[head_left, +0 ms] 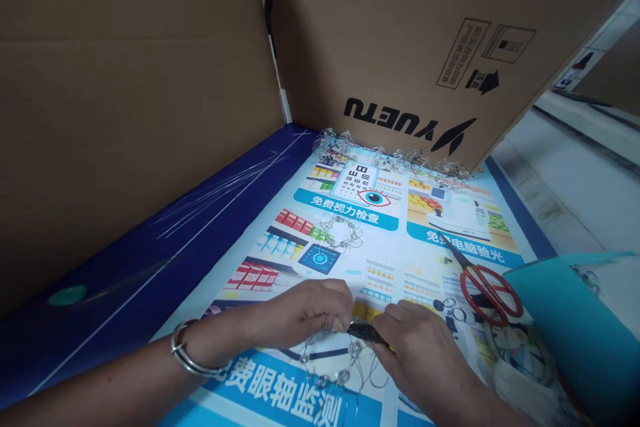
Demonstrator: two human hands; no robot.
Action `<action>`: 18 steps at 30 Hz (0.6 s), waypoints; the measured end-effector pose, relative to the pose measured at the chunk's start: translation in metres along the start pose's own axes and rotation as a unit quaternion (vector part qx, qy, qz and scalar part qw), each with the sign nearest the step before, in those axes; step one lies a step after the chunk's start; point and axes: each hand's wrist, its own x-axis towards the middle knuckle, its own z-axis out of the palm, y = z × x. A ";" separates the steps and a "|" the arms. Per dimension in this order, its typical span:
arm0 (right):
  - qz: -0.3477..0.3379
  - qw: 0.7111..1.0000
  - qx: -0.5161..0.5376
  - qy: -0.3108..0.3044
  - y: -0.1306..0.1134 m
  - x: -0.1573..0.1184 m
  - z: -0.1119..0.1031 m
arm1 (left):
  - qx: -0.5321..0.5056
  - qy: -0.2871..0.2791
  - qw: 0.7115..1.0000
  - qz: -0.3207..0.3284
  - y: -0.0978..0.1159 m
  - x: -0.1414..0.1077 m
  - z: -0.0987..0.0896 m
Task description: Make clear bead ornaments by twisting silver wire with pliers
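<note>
A ring of clear beads strung on thin wire or line (343, 377) hangs below my hands, close over the printed sheet. My left hand (320, 310) is closed in a pinch on the upper part of this beaded ring. Dark-jawed pliers (367, 331) are gripped in my right hand (425, 340), their tips touching the strand right by my left fingertips. My right palm hides most of the plier handles. What exactly lies between the jaws is too small to make out. Farther up the sheet lies another beaded ring (341, 231).
Red-handled scissors (493, 297) rest right of my right hand, near a turquoise folder or sheet (575, 307) and a clear coil (525, 353). Cardboard panels (400, 33) wall the back and left. Beaded pieces (395, 159) line the back panel. Loose strands (220, 197) lie on blue at left.
</note>
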 end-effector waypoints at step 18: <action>-0.027 0.991 -0.102 0.081 -0.002 -0.007 0.006 | 0.130 0.051 0.990 -0.011 0.005 -0.001 0.006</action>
